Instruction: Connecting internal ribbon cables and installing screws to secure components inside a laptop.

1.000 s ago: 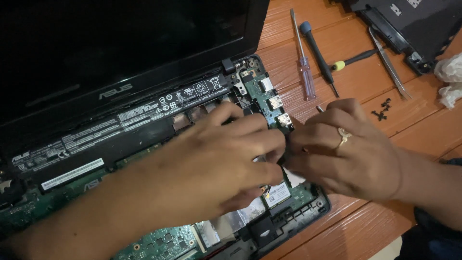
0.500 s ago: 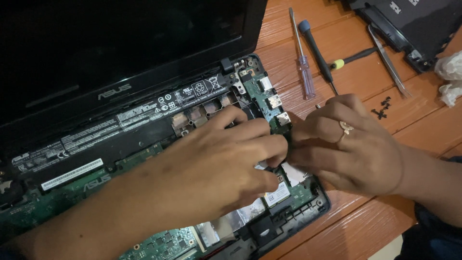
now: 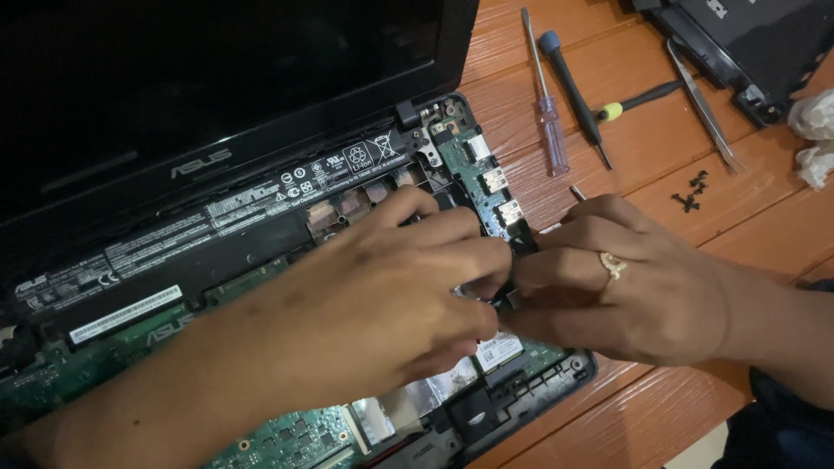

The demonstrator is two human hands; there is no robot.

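Observation:
An opened black laptop lies on a reddish wooden table, its long black battery and green circuit board exposed. My left hand reaches in from the lower left, over the board. My right hand, with a ring on one finger, comes in from the right. Their fingertips meet at the laptop's right edge, pinched together on a small black part that is mostly hidden by the fingers.
Beyond my right hand lie a clear purple-handled screwdriver, a blue-capped black screwdriver, a black tool with a yellow-green collar, metal tweezers and several tiny black screws. A black cover panel and white tissue sit at the top right.
Both hands stay at the same spot on the laptop's right edge. The fingertips have drawn closer together over the small part, and my right hand has slid slightly left.

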